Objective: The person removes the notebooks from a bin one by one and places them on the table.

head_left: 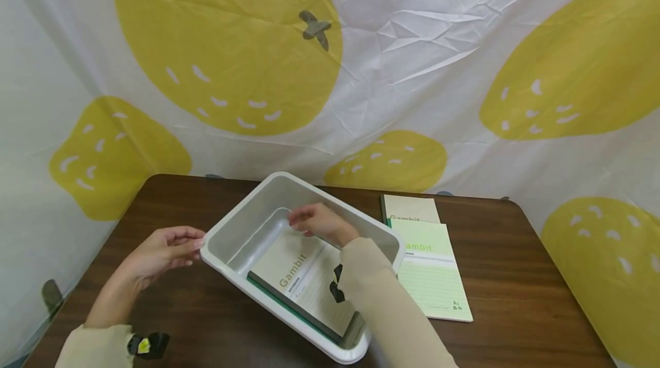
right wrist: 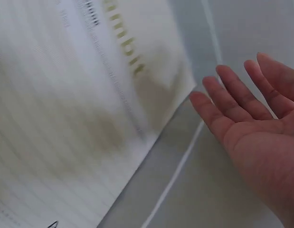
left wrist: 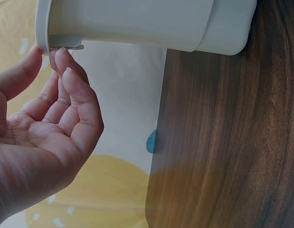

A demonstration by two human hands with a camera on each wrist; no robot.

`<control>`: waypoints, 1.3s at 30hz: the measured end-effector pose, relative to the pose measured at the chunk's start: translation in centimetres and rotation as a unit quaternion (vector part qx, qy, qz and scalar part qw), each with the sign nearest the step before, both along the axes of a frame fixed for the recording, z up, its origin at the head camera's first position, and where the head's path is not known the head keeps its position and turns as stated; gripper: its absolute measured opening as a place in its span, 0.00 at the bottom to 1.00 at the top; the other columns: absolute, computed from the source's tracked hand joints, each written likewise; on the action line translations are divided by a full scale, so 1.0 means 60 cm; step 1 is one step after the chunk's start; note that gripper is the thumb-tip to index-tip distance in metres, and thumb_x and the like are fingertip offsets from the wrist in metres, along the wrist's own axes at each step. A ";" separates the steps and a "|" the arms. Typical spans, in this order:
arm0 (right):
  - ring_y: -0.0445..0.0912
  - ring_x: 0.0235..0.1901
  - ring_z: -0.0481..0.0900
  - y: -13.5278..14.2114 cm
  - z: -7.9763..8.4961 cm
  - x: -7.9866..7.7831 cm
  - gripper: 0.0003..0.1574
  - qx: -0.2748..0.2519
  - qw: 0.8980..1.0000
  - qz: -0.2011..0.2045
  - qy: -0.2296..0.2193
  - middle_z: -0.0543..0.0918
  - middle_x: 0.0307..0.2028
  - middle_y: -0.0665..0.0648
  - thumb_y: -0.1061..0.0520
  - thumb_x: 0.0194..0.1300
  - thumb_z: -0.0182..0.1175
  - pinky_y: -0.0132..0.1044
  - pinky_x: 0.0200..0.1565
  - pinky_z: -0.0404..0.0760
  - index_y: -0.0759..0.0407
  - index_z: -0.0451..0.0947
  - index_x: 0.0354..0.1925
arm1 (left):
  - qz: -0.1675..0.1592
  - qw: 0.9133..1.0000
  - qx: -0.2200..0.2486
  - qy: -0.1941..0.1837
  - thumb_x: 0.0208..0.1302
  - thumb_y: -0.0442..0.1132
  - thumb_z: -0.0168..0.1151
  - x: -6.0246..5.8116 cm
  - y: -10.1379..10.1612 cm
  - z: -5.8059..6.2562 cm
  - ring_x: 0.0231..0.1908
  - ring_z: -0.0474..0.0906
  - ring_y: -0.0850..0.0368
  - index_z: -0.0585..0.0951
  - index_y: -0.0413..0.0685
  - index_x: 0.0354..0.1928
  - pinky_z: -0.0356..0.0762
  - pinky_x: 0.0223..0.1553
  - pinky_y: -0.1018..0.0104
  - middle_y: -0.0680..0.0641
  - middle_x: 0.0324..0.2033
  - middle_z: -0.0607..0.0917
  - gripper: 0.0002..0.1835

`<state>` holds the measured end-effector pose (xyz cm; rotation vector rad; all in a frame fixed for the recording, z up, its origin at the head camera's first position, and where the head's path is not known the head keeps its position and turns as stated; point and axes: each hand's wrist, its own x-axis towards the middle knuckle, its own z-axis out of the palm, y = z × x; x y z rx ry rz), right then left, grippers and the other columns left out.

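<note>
Two cream sleeves come in from the near edge: the left cream sleeve (head_left: 93, 345) with a black strap and yellow patch (head_left: 149, 345) at its cuff, the right cream sleeve (head_left: 399, 308) with a small black fitting (head_left: 337, 284) near the wrist. The hands are apart from each other. The left hand (head_left: 164, 250) pinches the left corner of an off-white, rectangular tub with rounded corners (head_left: 258, 213); in the left wrist view its thumb is against the rim and its fingertips are tucked under the lip. The tub sits at a slant over the wooden table. Inside it, flat on the bottom, lies a cream paper notebook with a dark green spine and olive "Gambit" lettering (head_left: 301, 282), its spine along the near long wall. The right hand (head_left: 325, 224) reaches into the tub past the notebook's far end, its fingers relaxed and slightly spread. In the right wrist view the little finger is at the notebook's corner; whether they touch, I cannot tell.

Just beyond the tub's right side, a pale green notebook with lime lettering (head_left: 433, 270) lies on the dark brown wood-grain table (head_left: 521, 299). It partly covers a second cream notebook (head_left: 412, 207) behind it. Farthest off hangs a creased white sheet printed with large yellow fruit (head_left: 412, 87).
</note>
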<state>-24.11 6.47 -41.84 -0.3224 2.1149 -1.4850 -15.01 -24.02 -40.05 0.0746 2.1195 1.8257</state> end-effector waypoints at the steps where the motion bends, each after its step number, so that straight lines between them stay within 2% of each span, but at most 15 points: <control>1: 0.40 0.37 0.75 0.000 -0.003 0.001 0.19 0.011 1.000 -0.003 0.002 0.78 0.47 0.67 0.71 0.61 0.54 0.36 0.41 0.75 0.74 0.72 0.52 | -0.001 1.000 -0.001 0.001 0.64 0.35 0.59 0.000 0.000 0.000 0.32 0.77 0.58 0.70 0.22 0.49 0.78 0.33 0.67 0.50 0.30 0.80 0.21; 4: 0.41 0.36 0.73 0.003 -0.008 0.004 0.18 0.037 0.999 -0.013 0.018 0.78 0.47 0.67 0.71 0.61 0.54 0.32 0.38 0.72 0.74 0.73 0.51 | -0.001 1.000 -0.001 0.002 0.64 0.36 0.59 -0.001 -0.001 0.000 0.32 0.77 0.58 0.70 0.21 0.49 0.78 0.33 0.67 0.50 0.30 0.80 0.21; 7: 0.42 0.38 0.72 0.005 -0.011 0.006 0.18 0.052 0.998 -0.020 0.035 0.78 0.47 0.68 0.72 0.59 0.55 0.30 0.40 0.71 0.74 0.74 0.50 | -0.002 1.000 -0.001 0.004 0.63 0.36 0.60 -0.001 -0.002 0.002 0.32 0.77 0.58 0.70 0.22 0.48 0.78 0.33 0.67 0.50 0.31 0.80 0.21; 11: 0.44 0.41 0.73 0.007 -0.020 0.006 0.18 0.052 0.998 -0.027 0.038 0.78 0.48 0.68 0.72 0.58 0.56 0.31 0.45 0.71 0.75 0.74 0.49 | -0.002 1.000 0.000 0.003 0.63 0.36 0.60 -0.002 -0.002 0.004 0.32 0.77 0.58 0.70 0.22 0.48 0.78 0.33 0.67 0.49 0.31 0.80 0.21; 17: 0.43 0.37 0.72 0.006 -0.032 0.005 0.17 0.053 0.997 -0.036 0.049 0.79 0.45 0.68 0.73 0.57 0.56 0.30 0.42 0.72 0.76 0.75 0.47 | 0.000 1.000 -0.004 0.000 0.63 0.37 0.60 -0.002 -0.002 0.005 0.32 0.77 0.58 0.70 0.22 0.49 0.78 0.34 0.67 0.50 0.30 0.80 0.22; 24: 0.41 0.31 0.71 0.005 -0.037 0.010 0.18 0.043 0.998 -0.046 0.017 0.79 0.42 0.68 0.74 0.57 0.55 0.29 0.36 0.72 0.77 0.74 0.48 | 0.002 1.000 -0.007 -0.005 0.63 0.37 0.60 -0.001 -0.002 0.003 0.32 0.77 0.59 0.70 0.22 0.49 0.78 0.34 0.66 0.50 0.31 0.80 0.22; 28: 0.41 0.32 0.72 0.006 -0.039 0.011 0.17 0.056 0.997 -0.043 0.028 0.80 0.42 0.66 0.72 0.57 0.56 0.28 0.37 0.72 0.75 0.75 0.47 | 0.001 1.000 -0.005 -0.003 0.63 0.37 0.60 -0.001 -0.002 0.002 0.32 0.77 0.59 0.71 0.23 0.49 0.79 0.34 0.66 0.50 0.31 0.80 0.21; 34: 0.43 0.39 0.73 0.007 -0.044 0.011 0.18 0.059 0.997 -0.011 0.040 0.79 0.46 0.67 0.73 0.57 0.56 0.29 0.41 0.71 0.75 0.74 0.48 | 0.000 1.000 -0.003 -0.001 0.63 0.36 0.60 -0.001 -0.004 0.001 0.32 0.78 0.58 0.71 0.23 0.48 0.78 0.33 0.67 0.50 0.31 0.80 0.21; 39: 0.43 0.38 0.72 0.007 -0.046 0.010 0.19 0.067 0.997 -0.012 0.038 0.79 0.44 0.66 0.74 0.56 0.55 0.28 0.39 0.71 0.74 0.74 0.48 | 0.000 1.000 -0.001 -0.002 0.63 0.36 0.60 -0.001 -0.003 0.001 0.32 0.78 0.58 0.72 0.24 0.48 0.78 0.33 0.67 0.50 0.31 0.81 0.20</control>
